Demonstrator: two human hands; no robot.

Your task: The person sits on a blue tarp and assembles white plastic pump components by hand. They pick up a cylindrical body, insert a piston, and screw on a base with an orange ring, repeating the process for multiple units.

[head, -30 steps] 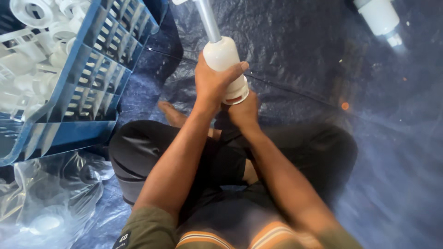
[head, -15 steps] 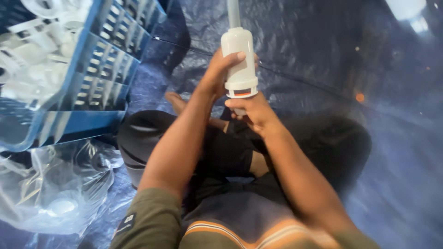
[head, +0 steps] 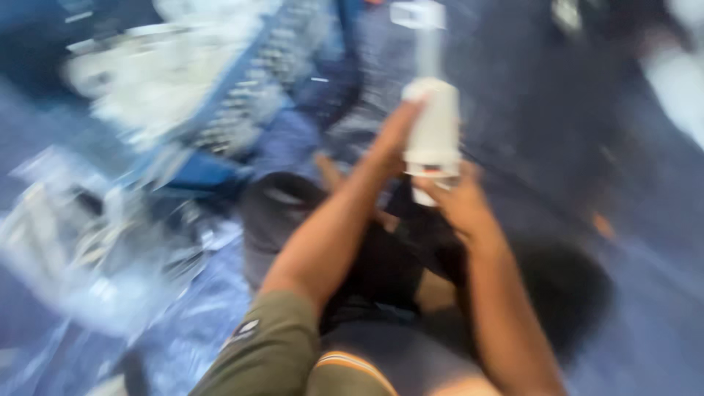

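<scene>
The view is blurred by motion. I sit on a dark blue tarp with my legs crossed. A white plastic cylinder [head: 434, 132] with a thin stem rising from its top stands upright in front of me. My left hand [head: 390, 136] lies against the cylinder's left side with the fingers stretched up along it. My right hand [head: 456, 202] grips the cylinder's lower end from beneath.
A blue slatted crate [head: 242, 110] filled with white plastic parts stands at the upper left. Crumpled clear plastic bags [head: 88, 249] lie at the left beside my knee. More white parts [head: 678, 77] lie blurred at the upper right on the tarp [head: 645, 293].
The camera has swung, so the crate and bags now sit further right in the view. The cylinder stays upright in both hands, and my left fingers have slid up its side.
</scene>
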